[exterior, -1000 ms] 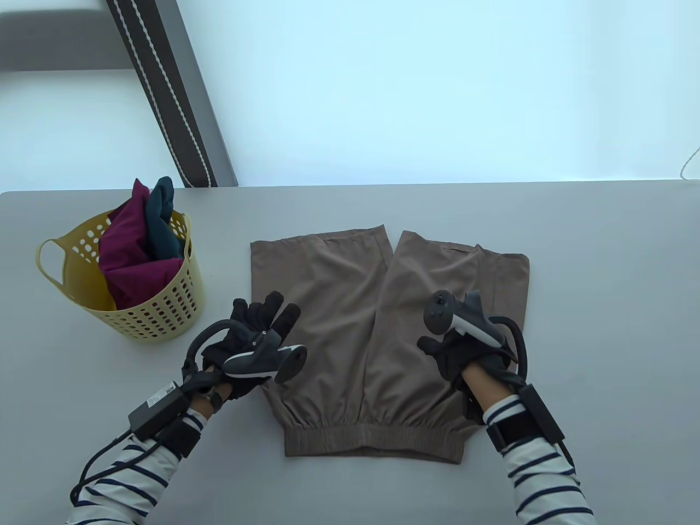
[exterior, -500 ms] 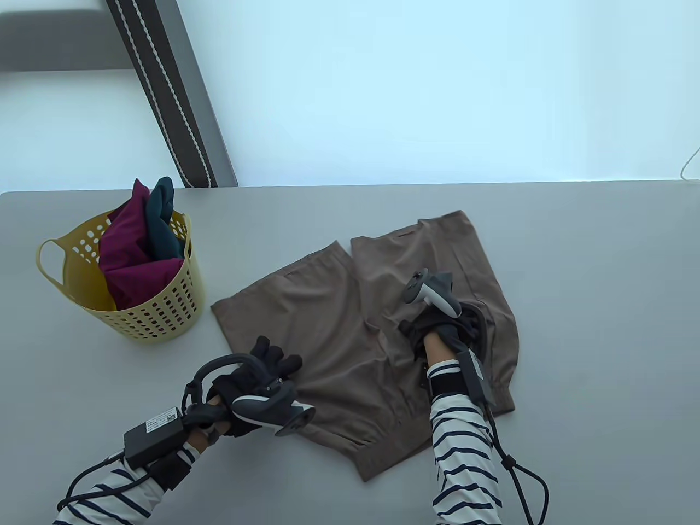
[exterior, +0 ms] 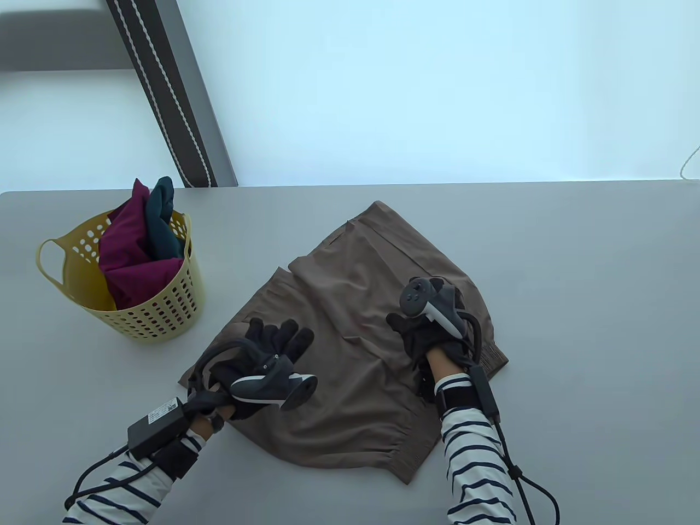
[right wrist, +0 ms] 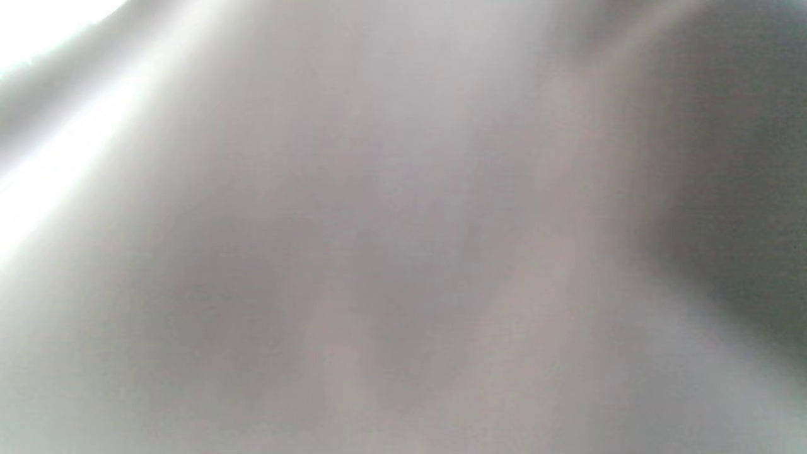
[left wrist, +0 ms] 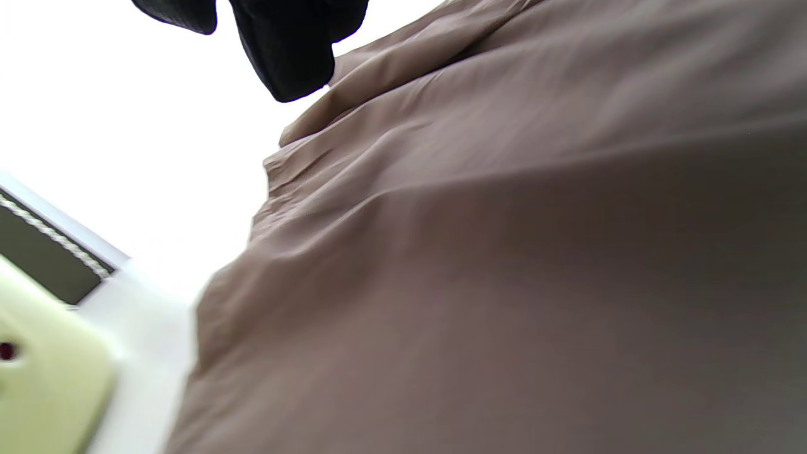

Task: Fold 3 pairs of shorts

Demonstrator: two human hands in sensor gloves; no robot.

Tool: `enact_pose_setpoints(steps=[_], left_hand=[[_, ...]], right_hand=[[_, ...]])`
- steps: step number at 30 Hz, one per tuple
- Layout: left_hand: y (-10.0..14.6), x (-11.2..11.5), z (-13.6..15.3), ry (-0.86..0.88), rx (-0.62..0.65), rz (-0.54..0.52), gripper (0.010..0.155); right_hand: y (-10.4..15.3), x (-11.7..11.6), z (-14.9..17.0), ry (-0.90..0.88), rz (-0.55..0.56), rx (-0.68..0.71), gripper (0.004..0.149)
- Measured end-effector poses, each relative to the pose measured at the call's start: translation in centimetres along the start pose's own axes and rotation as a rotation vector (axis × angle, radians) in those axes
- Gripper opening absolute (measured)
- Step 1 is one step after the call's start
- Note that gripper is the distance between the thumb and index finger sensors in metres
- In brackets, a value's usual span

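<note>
Grey tabletop (exterior: 590, 262) carries brown shorts (exterior: 350, 306) lying askew at its middle; left hand (exterior: 257, 355) rests flat on them, fingers spread, while right hand (exterior: 432, 333) presses them, its grip unclear.

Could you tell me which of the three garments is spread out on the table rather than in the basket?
The brown shorts; the maroon garment and teal garment sit bunched in the yellow basket.
</note>
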State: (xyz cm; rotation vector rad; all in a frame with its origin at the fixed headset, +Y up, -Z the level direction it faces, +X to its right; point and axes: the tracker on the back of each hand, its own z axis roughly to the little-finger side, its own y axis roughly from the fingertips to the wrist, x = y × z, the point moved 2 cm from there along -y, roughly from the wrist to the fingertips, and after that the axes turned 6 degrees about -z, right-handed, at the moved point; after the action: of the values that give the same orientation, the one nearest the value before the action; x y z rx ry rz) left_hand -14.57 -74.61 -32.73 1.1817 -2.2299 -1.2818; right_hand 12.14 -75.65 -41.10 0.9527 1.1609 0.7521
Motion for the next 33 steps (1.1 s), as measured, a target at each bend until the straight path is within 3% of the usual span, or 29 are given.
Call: enact_pose_setpoints(steps=[2, 4, 6, 8, 9, 10, 16, 19, 20, 22, 28, 33], left_hand=[[-1.9, 1.5, 0.5, -0.089, -0.049, 0.122, 0.081], [-2.9, 2.5, 0.6, -0.107, -0.053, 0.194, 0.063], [-3.4, 3.3, 0.9, -0.109, -0.086, 0.241, 0.057], [-3.0, 2.7, 1.4, -0.121, -0.080, 0.173, 0.055], [-2.8, 2.5, 1.7, -0.117, -0.068, 0.180, 0.053], [-2.5, 2.4, 2.0, -0.098, -0.044, 0.199, 0.052], [0.8, 3.0, 2.6, 0.093, 0.089, 0.239, 0.054], [2.9, 4.2, 2.9, 0.287, 0.139, 0.233, 0.060], [3.6, 4.9, 3.2, 0.363, 0.134, 0.246, 0.061], [4.6, 6.1, 3.4, 0.434, 0.135, 0.257, 0.064], [5.4, 7.1, 2.7, 0.424, 0.115, 0.205, 0.072], [5.3, 7.2, 2.6, 0.397, 0.131, 0.204, 0.075]], right_hand=[[1.5, 1.6, 0.6, 0.077, 0.080, -0.045, 0.081], [2.4, 2.4, 0.9, 0.188, 0.090, -0.097, 0.075], [2.7, 1.6, 1.3, 0.309, -0.071, -0.130, 0.070], [2.2, -0.3, 1.5, 0.361, -0.279, -0.118, 0.073], [1.8, -0.9, 1.3, 0.389, -0.318, -0.102, 0.077], [1.6, -0.8, 1.2, 0.435, -0.278, -0.130, 0.078], [-1.2, -2.0, 1.1, 0.306, -0.308, -0.179, 0.090], [-2.5, -3.4, 2.1, 0.066, -0.364, -0.135, 0.084], [-2.7, -3.4, 2.4, -0.016, -0.360, -0.129, 0.083], [-2.8, -3.3, 2.7, -0.005, -0.352, -0.128, 0.083], [-2.2, -3.0, 2.8, 0.059, -0.248, -0.085, 0.087], [2.0, 0.0, 3.4, 0.036, -0.004, 0.162, 0.089]])
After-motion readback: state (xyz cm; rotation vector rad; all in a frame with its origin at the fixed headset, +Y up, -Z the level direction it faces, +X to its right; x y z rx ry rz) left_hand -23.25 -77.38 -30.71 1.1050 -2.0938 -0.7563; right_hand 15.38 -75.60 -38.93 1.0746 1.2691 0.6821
